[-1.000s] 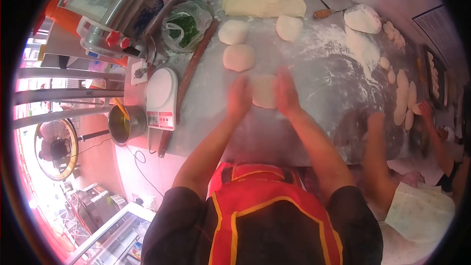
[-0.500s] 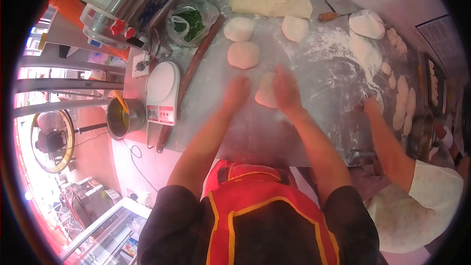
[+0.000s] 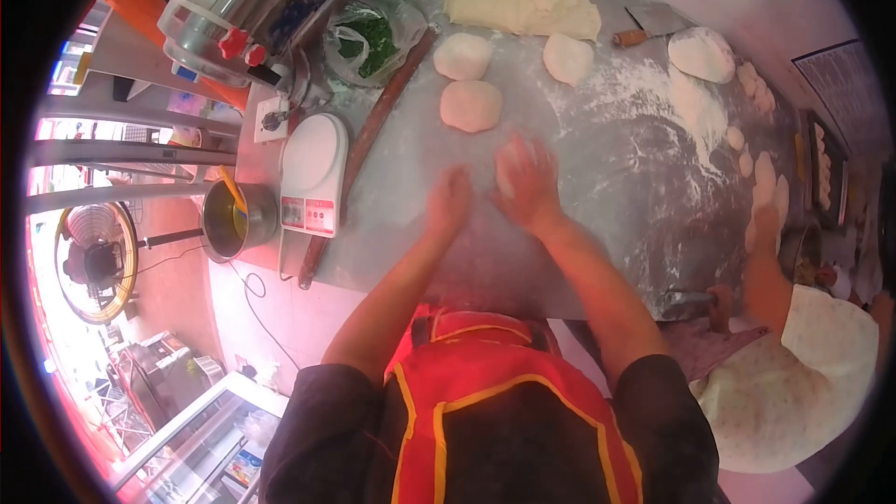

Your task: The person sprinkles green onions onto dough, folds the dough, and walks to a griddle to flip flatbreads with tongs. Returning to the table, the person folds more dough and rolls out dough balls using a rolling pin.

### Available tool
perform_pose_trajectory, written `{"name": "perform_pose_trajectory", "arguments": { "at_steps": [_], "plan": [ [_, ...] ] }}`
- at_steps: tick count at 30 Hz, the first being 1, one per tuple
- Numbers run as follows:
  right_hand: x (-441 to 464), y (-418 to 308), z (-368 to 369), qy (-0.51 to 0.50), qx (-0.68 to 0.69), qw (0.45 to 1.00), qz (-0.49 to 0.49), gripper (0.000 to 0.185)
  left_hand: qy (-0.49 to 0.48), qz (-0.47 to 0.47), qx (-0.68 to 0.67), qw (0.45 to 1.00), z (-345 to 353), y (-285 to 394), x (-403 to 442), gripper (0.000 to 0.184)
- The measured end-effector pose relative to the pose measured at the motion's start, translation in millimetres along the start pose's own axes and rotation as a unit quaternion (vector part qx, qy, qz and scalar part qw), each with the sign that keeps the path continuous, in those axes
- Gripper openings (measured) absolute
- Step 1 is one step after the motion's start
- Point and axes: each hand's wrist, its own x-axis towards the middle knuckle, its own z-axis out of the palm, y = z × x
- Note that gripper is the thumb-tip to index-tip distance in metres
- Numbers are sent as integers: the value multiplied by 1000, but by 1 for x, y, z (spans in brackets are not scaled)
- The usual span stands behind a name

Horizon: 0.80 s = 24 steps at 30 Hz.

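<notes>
My right hand is palm down over a dough piece, fingers curled round it. Most of that dough is hidden, and the hand is slightly blurred. To its left, my left hand is close to the steel tabletop, its fingers drawn in and no object showing in them. Just beyond both hands lies a round dough piece, touching another round piece behind it. A third round piece sits farther right. At the back is a large dough mass.
On the left stand a white kitchen scale, a long rolling pin and a bag of chopped greens. Scattered flour and a scraper are at right. A co-worker's arm reaches toward long dough strips.
My right hand has moved left and now covers the dough, which showed more before. My left hand has moved slightly nearer me. The co-worker's hand has shifted right to the strips.
</notes>
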Motion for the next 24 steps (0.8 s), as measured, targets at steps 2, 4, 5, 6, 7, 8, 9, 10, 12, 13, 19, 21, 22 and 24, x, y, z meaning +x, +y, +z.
{"name": "perform_pose_trajectory", "arguments": {
  "at_steps": [2,4,5,6,7,8,9,10,12,13,19,21,22,24],
  "plan": [
    [-4,1,6,3,12,1000,8,64,57,51,29,997,-13,9,-12,33],
    [-11,3,8,-2,33,999,5,64,97,97,62,989,-25,11,-20,34],
    [-19,8,4,-8,46,999,-1,64,107,119,81,984,-31,7,-18,35],
    [-21,12,0,-15,58,998,-7,64,117,141,98,978,-37,4,-15,37],
    [-21,16,-2,-8,51,999,-17,64,122,156,128,972,-43,1,-12,38],
    [-17,19,-8,-2,44,999,-26,65,127,172,157,964,-49,-1,-9,40],
    [-16,22,-12,2,37,999,-36,65,132,185,186,956,-50,-2,-5,42],
    [-11,24,-5,14,43,998,-35,64,140,216,211,943,-50,-4,-3,43],
    [13,27,17,42,55,997,-34,63,157,281,261,910,-49,-4,6,45],
    [27,28,26,67,50,996,-10,63,159,278,271,908,-47,-3,9,45],
    [82,54,42,146,22,986,81,64,167,263,302,901,-43,3,5,45],
    [100,68,44,156,26,983,91,66,173,258,314,897,-40,3,6,46],
    [112,73,49,172,31,979,102,66,173,262,315,896,-41,3,7,46],
    [135,73,53,203,40,971,123,67,173,268,315,894,-40,5,6,46]
  ]
}}
